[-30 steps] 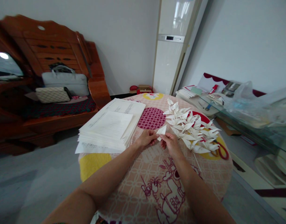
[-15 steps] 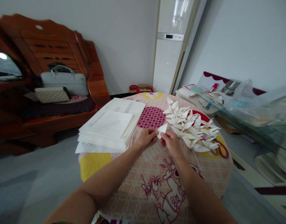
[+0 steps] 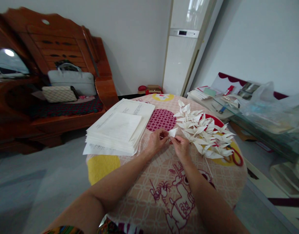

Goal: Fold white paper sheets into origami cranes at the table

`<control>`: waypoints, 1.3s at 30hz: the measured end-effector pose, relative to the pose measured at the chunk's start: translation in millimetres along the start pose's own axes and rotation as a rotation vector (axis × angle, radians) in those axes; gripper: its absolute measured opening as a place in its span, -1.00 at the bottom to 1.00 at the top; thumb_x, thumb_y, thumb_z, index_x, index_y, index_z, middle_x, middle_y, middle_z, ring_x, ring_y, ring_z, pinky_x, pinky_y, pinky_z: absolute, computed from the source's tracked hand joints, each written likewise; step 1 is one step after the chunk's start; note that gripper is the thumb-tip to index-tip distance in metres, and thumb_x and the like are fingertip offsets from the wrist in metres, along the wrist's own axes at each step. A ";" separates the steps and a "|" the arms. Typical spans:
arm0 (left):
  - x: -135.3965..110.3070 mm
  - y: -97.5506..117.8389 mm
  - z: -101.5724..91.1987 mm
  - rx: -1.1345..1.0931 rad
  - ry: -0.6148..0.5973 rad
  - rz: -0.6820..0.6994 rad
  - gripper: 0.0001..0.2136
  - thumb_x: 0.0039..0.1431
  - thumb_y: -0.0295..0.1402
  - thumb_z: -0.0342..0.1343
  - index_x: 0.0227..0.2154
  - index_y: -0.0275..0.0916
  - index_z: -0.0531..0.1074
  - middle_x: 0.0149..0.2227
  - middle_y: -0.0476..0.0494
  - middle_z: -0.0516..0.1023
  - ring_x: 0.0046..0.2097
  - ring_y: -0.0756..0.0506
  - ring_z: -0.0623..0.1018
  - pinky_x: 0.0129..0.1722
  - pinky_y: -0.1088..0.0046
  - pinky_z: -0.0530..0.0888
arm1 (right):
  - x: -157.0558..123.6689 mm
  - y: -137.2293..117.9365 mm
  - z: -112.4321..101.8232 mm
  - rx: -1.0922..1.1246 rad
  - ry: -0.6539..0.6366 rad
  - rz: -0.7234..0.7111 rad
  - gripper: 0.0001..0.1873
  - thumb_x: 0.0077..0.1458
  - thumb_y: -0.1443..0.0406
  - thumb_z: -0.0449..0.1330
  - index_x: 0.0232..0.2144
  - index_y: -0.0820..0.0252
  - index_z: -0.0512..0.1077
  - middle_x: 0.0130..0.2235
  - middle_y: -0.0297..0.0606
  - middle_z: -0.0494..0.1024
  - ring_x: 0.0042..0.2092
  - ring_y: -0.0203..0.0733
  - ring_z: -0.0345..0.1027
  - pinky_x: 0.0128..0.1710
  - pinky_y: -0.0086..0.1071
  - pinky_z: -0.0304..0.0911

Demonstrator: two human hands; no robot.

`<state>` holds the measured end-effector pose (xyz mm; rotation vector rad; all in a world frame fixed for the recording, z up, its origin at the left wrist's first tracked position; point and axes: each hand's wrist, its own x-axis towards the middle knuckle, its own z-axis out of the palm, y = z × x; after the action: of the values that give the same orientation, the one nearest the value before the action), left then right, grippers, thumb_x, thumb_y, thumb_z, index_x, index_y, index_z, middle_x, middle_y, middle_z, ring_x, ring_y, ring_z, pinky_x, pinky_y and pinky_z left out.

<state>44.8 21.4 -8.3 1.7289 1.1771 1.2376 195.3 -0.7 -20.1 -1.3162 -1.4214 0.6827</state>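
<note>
A small white piece of folded paper [image 3: 173,132] is held between my two hands above the round table. My left hand [image 3: 158,139] pinches its left side, fingers bent around the edge. On its lower right, my right hand [image 3: 180,145] grips it between thumb and fingers. Just right of my hands lies a cluster of white folded paper cranes [image 3: 200,130]. To the left rests a thick stack of printed paper sheets [image 3: 137,109], with smaller square sheets [image 3: 122,125] on top.
Red-handled scissors [image 3: 237,158] lie partly under the cranes at the table's right side. A patterned cloth [image 3: 149,185] covers the table. Beyond the right edge is a glass-topped stand [image 3: 239,118] with plastic bags [image 3: 264,104]. A wooden bench [image 3: 66,118] holding bags stands at the left.
The folded paper has turned between my fingers, its point now aiming more to the upper right. My left fingers have curled in closer. The whole view has shifted slightly.
</note>
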 end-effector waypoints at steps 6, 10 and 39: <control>0.7 -4.0 -0.7 -0.012 -0.007 -0.028 -0.91 0.05 -0.50 0.19 -0.34 -0.28 0.47 -0.35 -0.07 0.56 -0.33 0.00 0.53 -0.30 0.51 0.44 | 0.6 -3.4 3.3 0.089 -0.047 -0.016 -0.85 -0.04 0.16 0.29 -0.48 0.09 0.56 -0.49 -0.34 0.54 -0.42 -0.16 0.39 -0.40 -0.36 0.30; 0.8 -7.5 -0.5 0.001 -0.009 -0.025 -0.90 0.07 -0.48 0.19 -0.31 -0.28 0.50 -0.32 -0.10 0.59 -0.30 -0.02 0.55 -0.29 0.51 0.45 | 0.8 -9.5 1.0 0.101 -0.076 -0.012 -0.85 -0.06 0.16 0.28 -0.47 0.09 0.57 -0.42 -0.30 0.60 -0.35 -0.11 0.45 -0.30 -0.31 0.37; -0.7 0.9 -6.6 0.009 -0.062 -0.029 -0.78 0.27 -0.28 0.04 -0.35 -0.27 0.51 -0.47 -0.06 0.54 -0.43 0.00 0.50 -0.38 0.52 0.37 | -0.6 -5.9 -4.8 0.032 -0.114 -0.022 -0.67 0.13 0.06 0.18 -0.39 0.14 0.62 -0.42 -0.29 0.61 -0.36 -0.14 0.43 -0.32 -0.35 0.32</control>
<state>38.6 20.7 -5.8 1.7383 1.1693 1.1553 197.6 -3.8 -13.4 -1.2516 -1.5080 0.7723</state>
